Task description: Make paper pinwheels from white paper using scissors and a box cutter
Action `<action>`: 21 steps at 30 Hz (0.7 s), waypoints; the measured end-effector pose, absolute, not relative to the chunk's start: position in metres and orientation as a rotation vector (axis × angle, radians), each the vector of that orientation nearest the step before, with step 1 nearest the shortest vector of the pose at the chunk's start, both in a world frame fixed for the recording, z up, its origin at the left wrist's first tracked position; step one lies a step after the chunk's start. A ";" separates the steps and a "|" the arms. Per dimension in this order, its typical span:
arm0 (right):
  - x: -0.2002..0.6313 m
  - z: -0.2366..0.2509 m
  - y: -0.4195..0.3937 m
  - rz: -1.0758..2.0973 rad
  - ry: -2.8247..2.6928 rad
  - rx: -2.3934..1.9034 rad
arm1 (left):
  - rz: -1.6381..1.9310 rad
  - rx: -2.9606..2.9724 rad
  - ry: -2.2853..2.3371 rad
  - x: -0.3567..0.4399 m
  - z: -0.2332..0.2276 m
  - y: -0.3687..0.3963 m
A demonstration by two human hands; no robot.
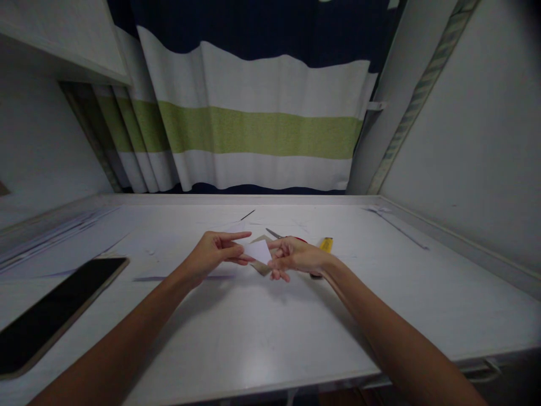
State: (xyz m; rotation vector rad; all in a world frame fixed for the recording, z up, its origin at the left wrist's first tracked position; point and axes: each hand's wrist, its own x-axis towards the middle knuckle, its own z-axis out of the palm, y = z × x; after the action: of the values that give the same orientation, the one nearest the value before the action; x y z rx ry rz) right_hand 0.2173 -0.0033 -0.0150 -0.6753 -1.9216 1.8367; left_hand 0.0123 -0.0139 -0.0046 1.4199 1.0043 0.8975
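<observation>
A small white piece of paper (pixel 258 251) is held between my two hands above the table. My left hand (pixel 220 248) pinches its left edge between thumb and fingers, the index finger stretched out above. On the right edge, my right hand (pixel 291 255) grips it with thumb and fingers. Beneath the paper lies a brown-grey piece of card (pixel 262 269), partly covered. Scissors (pixel 274 233) lie just behind my right hand, their handles mostly hidden. A yellow utility knife (pixel 326 245) shows beyond my right wrist, partly covered by it.
A dark-screened phone (pixel 63 310) lies at the left on the white table (pixel 253 349). Behind it are stacked white sheets (pixel 63 239). A thin black pen or stick (pixel 248 215) lies farther back. Paper scraps (pixel 380 210) sit at the back right. A striped curtain (pixel 253 132) hangs behind.
</observation>
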 end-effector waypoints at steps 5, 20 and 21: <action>0.232 -0.010 0.001 1.739 -1.971 -0.796 | 0.937 1.343 1.060 0.011 -0.002 -0.012; 0.201 -0.023 -0.007 1.211 -2.071 -0.979 | 0.848 1.796 1.180 0.016 -0.005 -0.017; 0.200 -0.024 -0.009 1.104 -2.158 -0.987 | 0.837 1.899 1.206 0.015 -0.005 -0.017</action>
State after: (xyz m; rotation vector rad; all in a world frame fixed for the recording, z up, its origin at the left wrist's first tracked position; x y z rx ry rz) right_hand 0.2001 -0.0087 -0.0239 -0.9867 -2.1578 1.1042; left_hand 0.0153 -0.0170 -0.0054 1.8989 1.2057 0.8374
